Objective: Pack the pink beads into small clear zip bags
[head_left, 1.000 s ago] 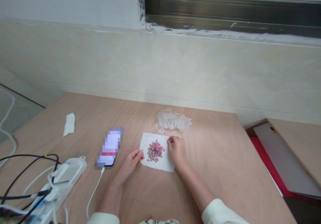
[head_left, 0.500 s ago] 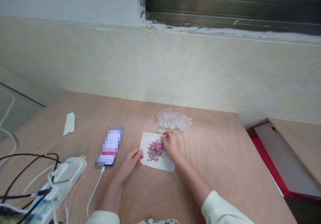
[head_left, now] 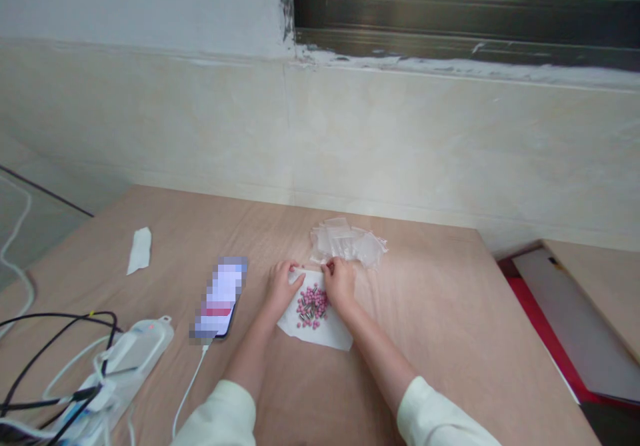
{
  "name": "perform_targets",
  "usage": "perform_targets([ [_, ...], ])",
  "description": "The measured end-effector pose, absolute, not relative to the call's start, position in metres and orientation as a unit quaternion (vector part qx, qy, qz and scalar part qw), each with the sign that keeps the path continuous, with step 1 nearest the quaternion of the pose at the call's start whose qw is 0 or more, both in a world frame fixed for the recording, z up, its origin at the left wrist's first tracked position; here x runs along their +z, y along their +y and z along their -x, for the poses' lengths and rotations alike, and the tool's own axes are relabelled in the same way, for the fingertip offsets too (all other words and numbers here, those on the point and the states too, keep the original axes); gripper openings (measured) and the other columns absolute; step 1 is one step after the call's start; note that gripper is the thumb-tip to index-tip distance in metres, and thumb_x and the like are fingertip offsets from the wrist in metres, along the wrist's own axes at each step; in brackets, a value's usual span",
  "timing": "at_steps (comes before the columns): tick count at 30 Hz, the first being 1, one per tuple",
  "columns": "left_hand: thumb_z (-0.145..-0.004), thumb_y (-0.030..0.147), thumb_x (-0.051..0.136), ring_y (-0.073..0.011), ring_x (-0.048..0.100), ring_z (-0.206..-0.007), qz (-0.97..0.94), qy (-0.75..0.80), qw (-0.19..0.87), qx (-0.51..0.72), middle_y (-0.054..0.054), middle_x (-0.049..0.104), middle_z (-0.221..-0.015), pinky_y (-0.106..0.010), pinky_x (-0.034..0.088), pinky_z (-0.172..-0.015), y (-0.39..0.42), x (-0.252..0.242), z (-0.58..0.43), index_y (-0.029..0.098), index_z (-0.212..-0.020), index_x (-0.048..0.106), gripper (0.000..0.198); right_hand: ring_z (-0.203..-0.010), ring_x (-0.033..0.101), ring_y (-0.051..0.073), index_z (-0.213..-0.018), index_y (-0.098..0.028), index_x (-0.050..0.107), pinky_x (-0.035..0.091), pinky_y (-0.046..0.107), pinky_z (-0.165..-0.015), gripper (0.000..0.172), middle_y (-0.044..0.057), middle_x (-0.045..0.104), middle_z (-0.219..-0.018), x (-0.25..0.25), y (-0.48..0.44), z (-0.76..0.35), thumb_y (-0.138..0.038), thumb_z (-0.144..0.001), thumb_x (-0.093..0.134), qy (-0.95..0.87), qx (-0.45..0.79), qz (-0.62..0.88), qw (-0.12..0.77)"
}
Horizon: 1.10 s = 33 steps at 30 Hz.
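A sheet of white paper (head_left: 320, 331) lies on the wooden table top (head_left: 430, 313), and a small heap of pink-headed pins with metal pieces (head_left: 313, 307) sits on it. My left hand (head_left: 281, 289) and my right hand (head_left: 340, 283) both pinch the far edge of the sheet, just beyond the heap. That edge looks slightly lifted between my fingers. Behind my right hand lies a pile of clear plastic bags (head_left: 347, 243), close to my fingertips.
A phone with a blurred screen (head_left: 220, 297) lies left of the paper, with a white charging cable (head_left: 187, 383). Further left are a white power strip (head_left: 135, 351) with black and white cables and a scrap of white tissue (head_left: 139, 251). A wall rises behind the table.
My left hand has moved from the paper's left side to its far edge. My right hand has also taken that edge, and the sheet's far side now looks lifted or creased.
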State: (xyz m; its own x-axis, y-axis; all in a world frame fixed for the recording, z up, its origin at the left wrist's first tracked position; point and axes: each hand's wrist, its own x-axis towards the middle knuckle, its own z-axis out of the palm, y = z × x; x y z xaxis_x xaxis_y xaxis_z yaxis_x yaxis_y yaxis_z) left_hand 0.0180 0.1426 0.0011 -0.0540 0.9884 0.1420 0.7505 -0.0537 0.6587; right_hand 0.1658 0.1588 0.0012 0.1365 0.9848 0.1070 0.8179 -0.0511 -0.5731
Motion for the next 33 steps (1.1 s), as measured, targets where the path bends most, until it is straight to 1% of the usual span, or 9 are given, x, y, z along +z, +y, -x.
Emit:
perform_targets([
  [1, -0.067, 0.021, 0.055, -0.0183, 0.049, -0.076, -0.674, 0.656, 0.177, 0.291, -0.004, 0.054, -0.076, -0.031, 0.037, -0.073, 0.149, -0.001, -0.021, 0.016, -0.078, 0.054, 0.013, -0.068, 0.048, 0.018, -0.065, -0.016, 0.052, 0.031, 0.027, -0.063, 0.007, 0.005, 0.056, -0.067, 0.001, 0.158, -0.168, -0.019, -0.069, 0.047, -0.634, 0.168, 0.703, 0.274],
  [5, -0.069, 0.018, 0.052, -0.0178, 0.05, -0.073, -0.686, 0.647, 0.181, 0.279, -0.003, 0.056, -0.072, -0.031, 0.038, -0.072, 0.164, -0.008, -0.024, 0.017, -0.072, 0.055, 0.004, -0.061, 0.047, 0.015, -0.064, -0.016, 0.052, 0.033, 0.025, -0.058, 0.008, 0.003, 0.053, -0.061, 0.001, 0.151, -0.183, -0.019, -0.068, 0.046, -0.613, 0.226, 0.678, 0.337],
  [8, -0.07, 0.016, 0.051, -0.0171, 0.051, -0.071, -0.691, 0.642, 0.189, 0.275, -0.003, 0.057, -0.07, -0.031, 0.038, -0.07, 0.168, -0.008, -0.022, 0.017, -0.067, 0.055, 0.005, -0.059, 0.046, 0.014, -0.064, -0.016, 0.052, 0.034, 0.025, -0.057, 0.009, 0.002, 0.051, -0.06, 0.002, 0.142, -0.197, -0.021, -0.068, 0.046, -0.585, 0.261, 0.667, 0.381],
  [13, -0.073, 0.018, 0.05, -0.0162, 0.051, -0.076, -0.7, 0.627, 0.199, 0.279, -0.003, 0.057, -0.074, -0.029, 0.039, -0.073, 0.156, 0.006, -0.018, 0.017, -0.073, 0.057, 0.007, -0.054, 0.044, 0.013, -0.068, -0.016, 0.052, 0.035, 0.024, -0.052, 0.014, -0.001, 0.048, -0.058, 0.001, 0.113, -0.221, -0.028, -0.07, 0.046, -0.516, 0.309, 0.684, 0.413],
  [17, -0.072, 0.022, 0.053, -0.0163, 0.051, -0.08, -0.722, 0.585, 0.244, 0.279, -0.002, 0.057, -0.076, -0.029, 0.038, -0.075, 0.134, 0.007, -0.02, 0.019, -0.072, 0.061, 0.009, -0.052, 0.044, 0.013, -0.065, -0.016, 0.051, 0.035, 0.024, -0.051, 0.016, -0.002, 0.046, -0.055, -0.004, 0.084, -0.231, -0.03, -0.07, 0.046, -0.492, 0.312, 0.707, 0.401],
  [23, -0.071, 0.024, 0.053, -0.0179, 0.051, -0.081, -0.701, 0.6, 0.262, 0.282, -0.004, 0.057, -0.079, -0.031, 0.039, -0.076, 0.117, -0.003, -0.022, 0.02, -0.076, 0.065, 0.013, -0.055, 0.042, 0.013, -0.063, -0.017, 0.048, 0.032, 0.025, -0.053, 0.017, -0.001, 0.046, -0.057, -0.007, 0.067, -0.225, -0.03, -0.073, 0.042, -0.554, 0.219, 0.722, 0.352],
  [28, -0.071, 0.022, 0.052, -0.0178, 0.051, -0.083, -0.687, 0.601, 0.274, 0.303, -0.004, 0.058, -0.082, -0.031, 0.039, -0.078, 0.11, -0.002, -0.017, 0.02, -0.083, 0.063, 0.017, -0.057, 0.042, 0.014, -0.064, -0.018, 0.045, 0.03, 0.025, -0.053, 0.014, 0.0, 0.045, -0.058, -0.007, 0.068, -0.223, -0.027, -0.074, 0.041, -0.583, 0.176, 0.718, 0.337],
  [31, -0.073, 0.023, 0.046, -0.0168, 0.052, -0.077, -0.671, 0.617, 0.265, 0.314, -0.005, 0.057, -0.082, -0.029, 0.041, -0.071, 0.098, -0.002, -0.009, 0.017, -0.087, 0.059, 0.02, -0.059, 0.042, 0.014, -0.064, -0.018, 0.044, 0.03, 0.025, -0.053, 0.013, 0.0, 0.046, -0.06, -0.009, 0.067, -0.224, -0.026, -0.074, 0.041, -0.591, 0.166, 0.715, 0.335],
  [33, -0.075, 0.024, 0.042, -0.0161, 0.051, -0.07, -0.655, 0.634, 0.257, 0.32, -0.006, 0.056, -0.078, -0.028, 0.042, -0.065, 0.086, -0.003, -0.003, 0.015, -0.086, 0.056, 0.02, -0.059, 0.042, 0.014, -0.064, -0.018, 0.044, 0.03, 0.025, -0.053, 0.013, 0.001, 0.047, -0.061, -0.011, 0.067, -0.224, -0.025, -0.074, 0.04, -0.594, 0.158, 0.713, 0.337],
])
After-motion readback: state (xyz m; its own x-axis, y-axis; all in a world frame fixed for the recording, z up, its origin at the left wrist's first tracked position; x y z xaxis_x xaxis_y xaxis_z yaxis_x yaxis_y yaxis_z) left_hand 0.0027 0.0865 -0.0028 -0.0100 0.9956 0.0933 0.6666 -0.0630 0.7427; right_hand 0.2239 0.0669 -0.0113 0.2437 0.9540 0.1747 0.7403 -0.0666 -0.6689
